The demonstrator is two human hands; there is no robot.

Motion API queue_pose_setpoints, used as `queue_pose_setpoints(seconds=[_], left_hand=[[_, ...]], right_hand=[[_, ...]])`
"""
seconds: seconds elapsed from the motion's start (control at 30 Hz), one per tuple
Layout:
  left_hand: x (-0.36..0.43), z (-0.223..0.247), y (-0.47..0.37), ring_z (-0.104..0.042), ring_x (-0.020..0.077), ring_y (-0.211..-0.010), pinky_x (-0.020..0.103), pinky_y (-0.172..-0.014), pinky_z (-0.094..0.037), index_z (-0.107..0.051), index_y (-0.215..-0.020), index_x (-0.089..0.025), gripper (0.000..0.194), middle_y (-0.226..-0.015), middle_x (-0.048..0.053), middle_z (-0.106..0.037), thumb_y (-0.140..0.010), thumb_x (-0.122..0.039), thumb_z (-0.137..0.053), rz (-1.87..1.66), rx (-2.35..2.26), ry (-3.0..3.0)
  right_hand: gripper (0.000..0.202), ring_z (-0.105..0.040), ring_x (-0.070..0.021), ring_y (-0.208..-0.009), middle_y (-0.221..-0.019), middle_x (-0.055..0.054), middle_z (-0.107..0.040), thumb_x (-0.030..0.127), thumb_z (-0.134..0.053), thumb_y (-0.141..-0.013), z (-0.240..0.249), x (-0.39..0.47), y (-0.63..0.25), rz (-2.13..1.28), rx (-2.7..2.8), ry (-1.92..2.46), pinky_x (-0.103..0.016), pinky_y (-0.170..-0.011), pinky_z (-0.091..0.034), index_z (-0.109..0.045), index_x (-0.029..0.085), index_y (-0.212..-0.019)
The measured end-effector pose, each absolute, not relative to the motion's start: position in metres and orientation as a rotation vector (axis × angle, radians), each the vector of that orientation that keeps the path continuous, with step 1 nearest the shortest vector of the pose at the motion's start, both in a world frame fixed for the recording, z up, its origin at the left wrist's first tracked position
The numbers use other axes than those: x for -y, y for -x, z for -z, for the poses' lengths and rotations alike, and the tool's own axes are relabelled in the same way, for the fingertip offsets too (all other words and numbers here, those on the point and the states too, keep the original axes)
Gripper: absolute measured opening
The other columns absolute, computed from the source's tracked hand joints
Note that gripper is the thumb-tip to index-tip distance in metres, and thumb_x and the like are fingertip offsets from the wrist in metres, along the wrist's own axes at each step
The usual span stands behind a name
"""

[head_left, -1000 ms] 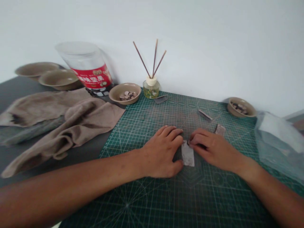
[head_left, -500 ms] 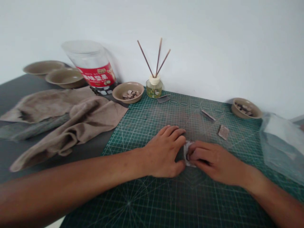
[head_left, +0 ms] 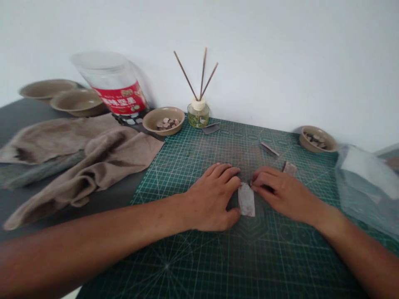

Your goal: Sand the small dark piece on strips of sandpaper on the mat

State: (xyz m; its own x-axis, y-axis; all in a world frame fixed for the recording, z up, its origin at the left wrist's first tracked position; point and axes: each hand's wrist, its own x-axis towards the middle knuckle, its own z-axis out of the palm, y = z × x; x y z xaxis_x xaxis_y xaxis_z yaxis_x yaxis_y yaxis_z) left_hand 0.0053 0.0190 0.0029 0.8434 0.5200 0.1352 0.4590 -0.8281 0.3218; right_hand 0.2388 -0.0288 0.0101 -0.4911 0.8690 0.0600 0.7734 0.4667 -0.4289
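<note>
A pale grey flat rectangle (head_left: 246,200), perhaps a scrap of paper or sandpaper, lies on the green cutting mat (head_left: 199,257). My left hand (head_left: 215,198) rests palm down with fingers spread, its thumb and index fingertips at the rectangle's left edge. At the upper right corner of that rectangle, my right hand (head_left: 277,189) is closed in a pinch. Whatever its fingertips hold is too small and hidden to name. Just behind the right hand a small brownish square piece (head_left: 290,168) lies partly covered.
Farther back lie a thin strip (head_left: 269,149) and a dark folded piece (head_left: 211,128). A reed diffuser (head_left: 198,114), a bowl of small chips (head_left: 163,121), another bowl (head_left: 318,139) and a red-labelled jar (head_left: 121,99) stand along the wall. Brown cloth (head_left: 118,158) lies left, a plastic bag (head_left: 368,182) right.
My right hand has moved up and slightly back from the middle of the pale rectangle to its upper corner, uncovering its surface. The left hand stays at its edge. The view has shifted slightly.
</note>
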Motion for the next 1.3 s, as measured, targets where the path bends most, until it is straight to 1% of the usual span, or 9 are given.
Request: queue_pose_setpoints(seconds=[0.13,0.3,0.47,0.53,0.63,0.8,0.97,1.13,1.3], left_hand=[[-0.0192,-0.0038,-0.0052,-0.036,0.0343,-0.143,0.051,-0.121,-0.025,-0.056,-0.119,-0.016,0.047,-0.151,0.014,-0.046,-0.082,-0.043,-0.064,-0.295,-0.724,-2.748],[-0.0197,-0.0035,-0.0053,-0.032,0.0351,-0.145,0.054,-0.122,-0.023,-0.055,-0.122,-0.017,0.049,-0.153,0.013,-0.043,-0.082,-0.043,-0.065,-0.284,-0.748,-2.732],[-0.0193,-0.0036,-0.0054,-0.035,0.0349,-0.143,0.053,-0.12,-0.027,-0.056,-0.119,-0.016,0.046,-0.151,0.014,-0.045,-0.084,-0.044,-0.063,-0.287,-0.72,-2.755],[-0.0195,-0.0034,-0.0053,-0.035,0.035,-0.143,0.053,-0.12,-0.026,-0.057,-0.117,-0.016,0.044,-0.151,0.014,-0.045,-0.083,-0.043,-0.063,-0.287,-0.724,-2.755],[-0.0197,-0.0028,-0.0053,-0.033,0.0353,-0.145,0.054,-0.121,-0.025,-0.056,-0.121,-0.016,0.049,-0.153,0.014,-0.044,-0.081,-0.043,-0.065,-0.292,-0.743,-2.744],[-0.0192,-0.0036,-0.0063,-0.036,0.0341,-0.143,0.051,-0.122,-0.024,-0.057,-0.119,-0.015,0.048,-0.151,0.015,-0.046,-0.082,-0.045,-0.063,-0.287,-0.727,-2.749],[-0.0189,-0.0043,-0.0064,-0.034,0.0346,-0.145,0.052,-0.123,-0.023,-0.056,-0.121,-0.015,0.049,-0.152,0.014,-0.045,-0.081,-0.044,-0.064,-0.289,-0.761,-2.747],[-0.019,-0.0043,-0.0062,-0.035,0.0345,-0.144,0.051,-0.123,-0.023,-0.057,-0.118,-0.015,0.048,-0.151,0.014,-0.046,-0.081,-0.044,-0.064,-0.285,-0.736,-2.747],[-0.0186,-0.0031,-0.0065,-0.034,0.0344,-0.145,0.052,-0.123,-0.022,-0.057,-0.118,-0.016,0.047,-0.152,0.014,-0.045,-0.08,-0.043,-0.064,-0.299,-0.763,-2.742]], right_hand=[[0.014,-0.064,-0.019,-0.089,-0.101,-0.005,-0.065,0.017,-0.051,-0.099,-0.0089,0.0348,-0.2345,-0.657,2.513,1.263,-0.035,-0.08,-0.053,-0.063,0.02,-0.094],[0.011,-0.063,-0.0212,-0.092,-0.102,-0.007,-0.065,0.018,-0.052,-0.1,-0.0099,0.033,-0.2358,-0.5,2.418,1.419,-0.038,-0.083,-0.052,-0.062,0.02,-0.096],[0.013,-0.065,-0.0177,-0.087,-0.101,-0.005,-0.067,0.015,-0.053,-0.098,-0.0084,0.0377,-0.2347,-0.668,2.497,1.276,-0.033,-0.077,-0.053,-0.063,0.021,-0.093],[0.013,-0.065,-0.0196,-0.091,-0.104,-0.007,-0.067,0.017,-0.051,-0.099,-0.0059,0.0367,-0.2322,-0.59,2.445,1.303,-0.035,-0.081,-0.054,-0.063,0.021,-0.096],[0.012,-0.065,-0.0216,-0.094,-0.104,-0.007,-0.066,0.019,-0.051,-0.1,-0.0069,0.0318,-0.234,-0.49,2.385,1.427,-0.039,-0.084,-0.053,-0.063,0.02,-0.098],[0.012,-0.063,-0.0178,-0.086,-0.098,-0.004,-0.065,0.016,-0.054,-0.098,-0.01,0.0345,-0.2322,-0.718,2.483,1.292,-0.033,-0.077,-0.052,-0.062,0.021,-0.091],[0.012,-0.063,-0.0216,-0.093,-0.102,-0.007,-0.065,0.017,-0.051,-0.1,-0.0078,0.0322,-0.2308,-0.507,2.396,1.413,-0.039,-0.083,-0.052,-0.062,0.019,-0.096],[0.011,-0.064,-0.0186,-0.087,-0.099,-0.005,-0.066,0.016,-0.054,-0.098,-0.0086,0.0331,-0.2328,-0.67,2.496,1.257,-0.034,-0.079,-0.052,-0.063,0.021,-0.093],[0.012,-0.064,-0.0216,-0.092,-0.102,-0.007,-0.066,0.017,-0.052,-0.099,-0.011,0.0319,-0.2335,-0.491,2.428,1.397,-0.038,-0.083,-0.051,-0.062,0.02,-0.095]])
